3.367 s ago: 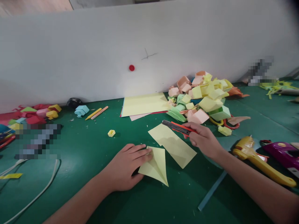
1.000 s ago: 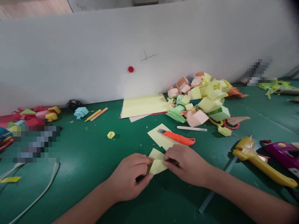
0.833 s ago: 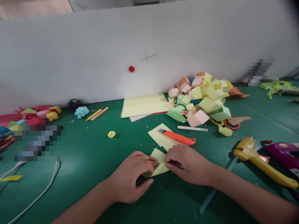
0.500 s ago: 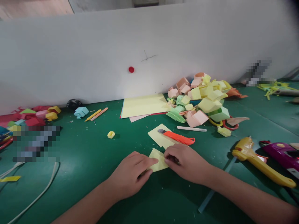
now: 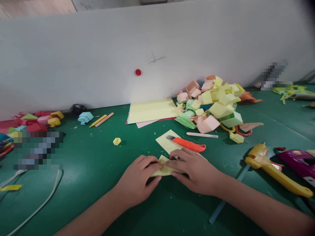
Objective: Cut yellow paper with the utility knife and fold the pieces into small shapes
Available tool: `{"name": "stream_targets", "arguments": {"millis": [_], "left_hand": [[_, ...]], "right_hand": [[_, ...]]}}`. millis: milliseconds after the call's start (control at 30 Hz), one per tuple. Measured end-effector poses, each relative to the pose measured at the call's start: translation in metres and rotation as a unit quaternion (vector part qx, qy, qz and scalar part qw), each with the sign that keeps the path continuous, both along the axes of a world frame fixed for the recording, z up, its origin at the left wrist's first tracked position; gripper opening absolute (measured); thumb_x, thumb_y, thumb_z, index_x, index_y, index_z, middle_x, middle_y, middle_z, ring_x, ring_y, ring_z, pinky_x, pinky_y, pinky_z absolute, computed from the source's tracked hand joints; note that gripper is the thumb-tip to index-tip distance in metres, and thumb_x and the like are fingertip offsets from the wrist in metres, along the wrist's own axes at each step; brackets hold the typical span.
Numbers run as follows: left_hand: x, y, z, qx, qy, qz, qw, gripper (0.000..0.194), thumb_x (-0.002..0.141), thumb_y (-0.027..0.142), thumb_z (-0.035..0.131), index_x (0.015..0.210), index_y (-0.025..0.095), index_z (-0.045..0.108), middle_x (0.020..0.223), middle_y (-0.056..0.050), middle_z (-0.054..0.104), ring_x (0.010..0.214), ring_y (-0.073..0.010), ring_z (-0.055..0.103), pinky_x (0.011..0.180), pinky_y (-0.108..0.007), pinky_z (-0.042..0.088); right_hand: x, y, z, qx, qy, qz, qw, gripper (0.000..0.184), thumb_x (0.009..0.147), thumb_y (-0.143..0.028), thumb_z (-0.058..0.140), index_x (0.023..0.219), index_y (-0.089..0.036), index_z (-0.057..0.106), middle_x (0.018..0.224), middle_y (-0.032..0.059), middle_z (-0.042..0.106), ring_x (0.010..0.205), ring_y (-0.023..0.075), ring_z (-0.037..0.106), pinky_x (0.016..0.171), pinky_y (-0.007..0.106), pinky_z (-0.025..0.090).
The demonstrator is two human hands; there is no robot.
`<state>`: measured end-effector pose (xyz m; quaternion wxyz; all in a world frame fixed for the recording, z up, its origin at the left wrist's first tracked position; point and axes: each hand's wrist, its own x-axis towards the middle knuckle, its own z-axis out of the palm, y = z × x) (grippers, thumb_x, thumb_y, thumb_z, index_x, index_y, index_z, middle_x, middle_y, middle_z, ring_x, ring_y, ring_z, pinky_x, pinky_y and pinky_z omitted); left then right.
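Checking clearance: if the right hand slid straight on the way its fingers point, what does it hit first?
The right hand points left across the folded yellow paper. It would first meet the left hand, whose fingers press on the same paper close by.

Most of the folded yellow paper (image 5: 164, 169) lies hidden under the left hand (image 5: 137, 182) and right hand (image 5: 194, 170), so its folds cannot be read. A pixelated patch (image 5: 38, 150) masks something on the surface at left, another (image 5: 274, 75) by the wall. The purple tool (image 5: 299, 162) and white cable (image 5: 29, 209) run off the edges
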<state>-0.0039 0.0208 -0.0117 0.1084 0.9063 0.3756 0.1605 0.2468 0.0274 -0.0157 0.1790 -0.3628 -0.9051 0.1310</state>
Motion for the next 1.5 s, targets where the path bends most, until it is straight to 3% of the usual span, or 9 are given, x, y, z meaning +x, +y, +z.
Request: {"name": "stream_targets", "arguments": {"millis": [133,533,733,1033,1500], "left_hand": [[-0.0003,-0.0005,-0.0012,-0.005,-0.012,0.0,1.0,0.027,0.095,0.021,0.055,0.121,0.022,0.064,0.118,-0.009,0.064,0.103,-0.0242,0.059,0.088,-0.041,0.053],[-0.0043,0.0032,-0.0051,0.014,-0.035,-0.013,0.999,0.032,0.098,0.019,0.051,0.127,0.023,0.064,0.116,-0.009,0.067,0.101,-0.0223,0.061,0.085,-0.038,0.055],[-0.0043,0.0028,-0.0066,0.016,-0.018,-0.02,0.999,0.028,0.097,0.02,0.052,0.121,0.021,0.067,0.117,-0.01,0.065,0.102,-0.024,0.059,0.086,-0.041,0.054],[-0.0039,0.0018,-0.007,0.029,-0.023,-0.032,0.999,0.028,0.098,0.02,0.051,0.122,0.02,0.065,0.119,-0.008,0.067,0.102,-0.0231,0.059,0.088,-0.04,0.053],[-0.0057,0.0035,-0.0097,0.078,-0.017,-0.065,0.995,0.033,0.099,0.017,0.05,0.129,0.022,0.062,0.123,-0.007,0.067,0.096,-0.0223,0.058,0.08,-0.039,0.052]], "right_hand": [[-0.0005,0.0012,0.0009,0.007,-0.026,0.033,0.999,0.037,0.101,-0.028,0.048,0.137,-0.028,0.056,0.127,0.0099,0.059,0.109,0.0283,0.054,0.094,0.05,0.047],[-0.0026,0.0033,-0.0039,0.015,-0.041,0.014,0.999,0.038,0.102,-0.021,0.042,0.137,-0.026,0.056,0.13,0.0103,0.058,0.108,0.0278,0.053,0.094,0.05,0.049],[-0.003,0.0041,-0.0041,0.006,-0.053,0.021,0.998,0.039,0.103,-0.021,0.039,0.138,-0.024,0.055,0.137,0.01,0.056,0.108,0.0282,0.051,0.094,0.052,0.048],[-0.0024,0.0048,-0.0064,-0.001,-0.052,0.027,0.998,0.043,0.105,-0.024,0.035,0.145,-0.026,0.049,0.151,0.0028,0.05,0.106,0.0268,0.049,0.095,0.051,0.047],[-0.0023,0.0045,-0.0068,-0.009,-0.057,0.025,0.998,0.045,0.105,-0.028,0.035,0.148,-0.029,0.045,0.155,-0.0027,0.046,0.105,0.027,0.049,0.094,0.052,0.047]]}}
